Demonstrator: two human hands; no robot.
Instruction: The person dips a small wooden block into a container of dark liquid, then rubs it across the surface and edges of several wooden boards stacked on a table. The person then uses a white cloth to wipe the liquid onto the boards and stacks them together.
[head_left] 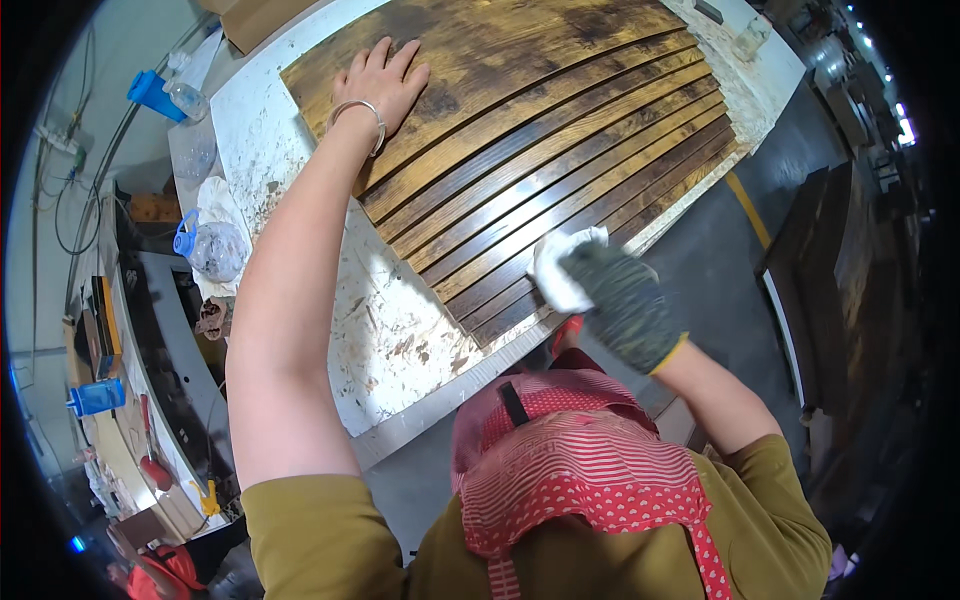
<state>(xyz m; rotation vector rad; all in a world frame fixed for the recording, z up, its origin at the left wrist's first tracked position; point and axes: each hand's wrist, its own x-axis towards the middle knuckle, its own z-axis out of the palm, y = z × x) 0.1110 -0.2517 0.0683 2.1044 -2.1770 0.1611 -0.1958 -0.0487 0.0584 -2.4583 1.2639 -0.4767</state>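
White, stain-flecked worktop [375, 320] stretches from the frame's lower middle to its top, bearing overlapping brown boards [500, 60] across the upper middle. They lie under my bare left hand [378, 92], upper left, palm down, fingers spread, gripping nothing. Near centre, at their lower edge, my gloved right hand [625, 308] is closed around a white cloth [558, 272]; whether it touches them I cannot tell.

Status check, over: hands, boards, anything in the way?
Left hand bare, flat on top board. Gloved right hand gripping white cloth by near edge. Wooden boards stacked, edges stepped. Blue-capped bottle left, apart from boards.
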